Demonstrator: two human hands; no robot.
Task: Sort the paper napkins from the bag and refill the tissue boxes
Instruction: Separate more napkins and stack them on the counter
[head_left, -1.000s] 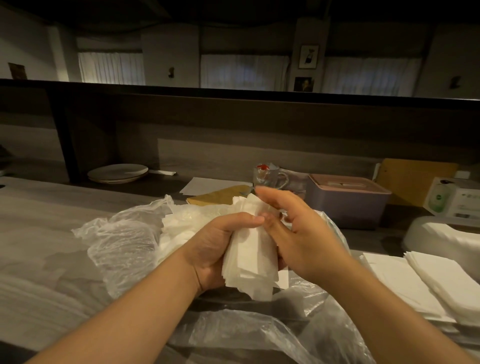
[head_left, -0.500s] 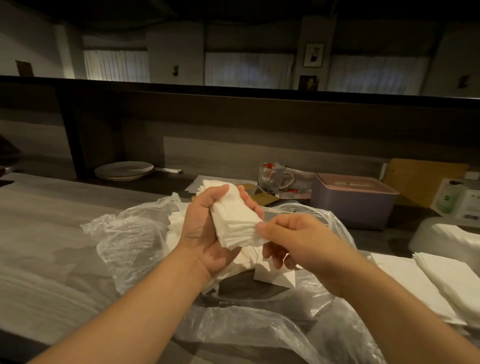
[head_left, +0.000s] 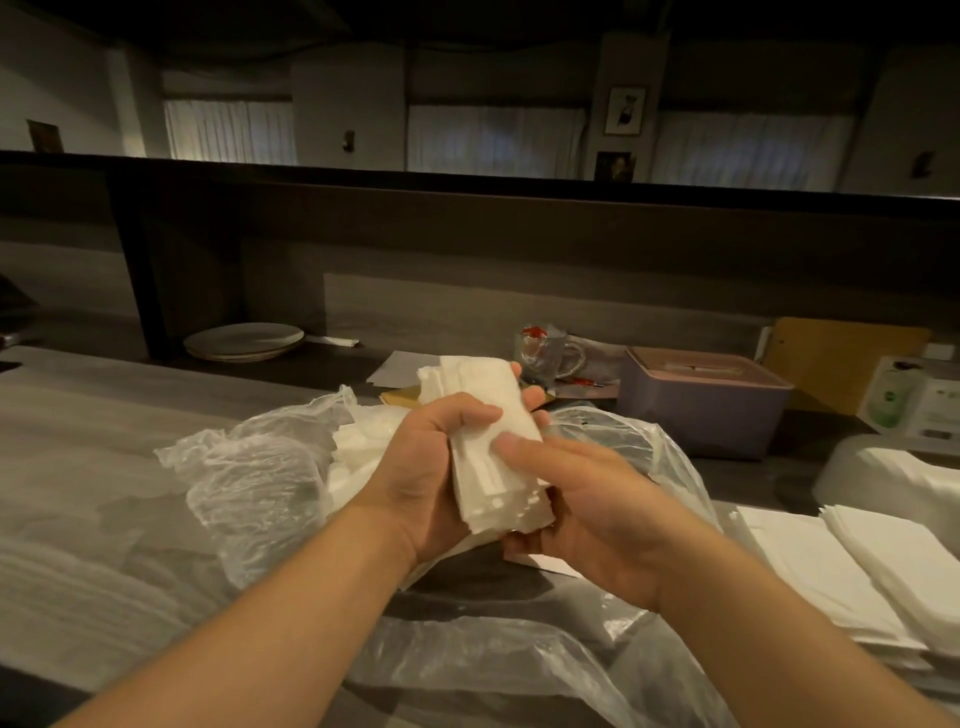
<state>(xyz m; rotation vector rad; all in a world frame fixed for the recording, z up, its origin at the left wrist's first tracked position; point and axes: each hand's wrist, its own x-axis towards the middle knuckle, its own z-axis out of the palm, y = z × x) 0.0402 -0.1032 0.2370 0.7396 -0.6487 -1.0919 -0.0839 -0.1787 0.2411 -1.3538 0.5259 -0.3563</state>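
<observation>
Both hands grip one stack of white paper napkins (head_left: 488, 447) above the clear plastic bag (head_left: 249, 467): the left hand (head_left: 431, 467) curls round its left side, the right hand (head_left: 587, 504) cups its right edge, thumb on top. Sorted napkin piles (head_left: 831, 566) lie to the right, and a pink-lidded tissue box (head_left: 706, 400) sits behind the bag.

Matt paper napkins (head_left: 488, 441); glossy crinkled plastic bag (head_left: 249, 478).

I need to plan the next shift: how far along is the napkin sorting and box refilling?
Done: sorted napkin stacks lie at the right. In hand: the left hand and right hand grip a napkin bundle above the plastic bag. Left: napkins remain in the bag, and the pink tissue box is lidded; its fill cannot be seen.
</observation>
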